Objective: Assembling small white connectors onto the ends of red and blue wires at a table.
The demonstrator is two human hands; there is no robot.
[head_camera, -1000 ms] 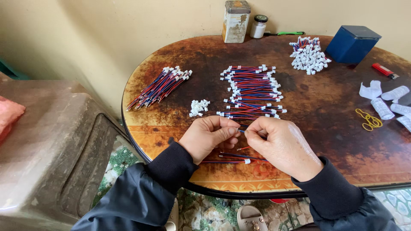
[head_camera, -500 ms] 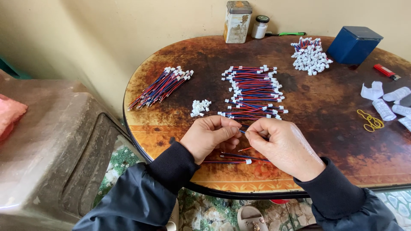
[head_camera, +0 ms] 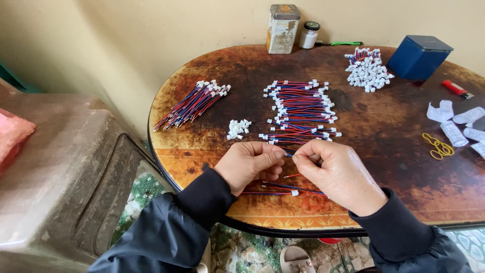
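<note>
barely anything is shifting: left hand (head_camera: 250,164) and right hand (head_camera: 336,174) are staying at the worktop's (head_camera: 384,126) six o'clock edge, fingers pinching together on a thin wire (head_camera: 289,154) between them

- Thin red-and-blue wire lead (head_camera: 289,154): pinched between fingertips of both hands, short exposed span between them, held just above the round brown table (head_camera: 384,126) near its front edge.
- Loose red-and-blue wire leads with white plug ends (head_camera: 283,189): lying flat, roughly parallel to the front edge, partly hidden under the hands.
</note>
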